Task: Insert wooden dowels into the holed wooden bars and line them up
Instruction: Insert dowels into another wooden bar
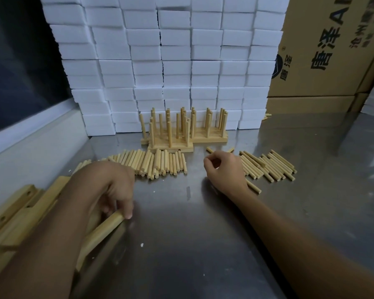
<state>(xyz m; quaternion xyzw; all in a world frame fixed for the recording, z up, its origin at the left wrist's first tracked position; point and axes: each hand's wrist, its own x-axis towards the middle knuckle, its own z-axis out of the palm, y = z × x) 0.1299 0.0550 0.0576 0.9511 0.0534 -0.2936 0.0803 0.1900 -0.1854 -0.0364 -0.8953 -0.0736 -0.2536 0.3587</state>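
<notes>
In the lower left of the frame the left hand [115,190] curls its fingers over the end of a bare wooden bar [104,228], which lies slanted on the steel worktop [192,234]. More holed bars [15,203] lie stacked at the left edge, partly hidden behind the forearm. In the middle right, the right hand [222,169] hovers low over the worktop with thumb and fingers drawn together as for a pinch; I cannot tell if a dowel is already between them.

Loose dowels lie in two heaps: one [151,162] in the centre just behind the left hand, the other [268,167] just beside the right hand. At the back centre, the finished bars [171,134] stand close together with their dowels upright, in front of a wall of white foam blocks [171,61] (a cardboard box [324,50] stands at the upper right).

I judge the dowels to be light, stiff and smooth, so they can roll on the steel; a pinch near the middle, or a little toward the upper end, should leave the tip free for the hole. The bar looks rigid and somewhat heavier. It seems best to hold it by its end or long sides, away from the holes, and to press it flat so it does not slide when a dowel goes in.
</notes>
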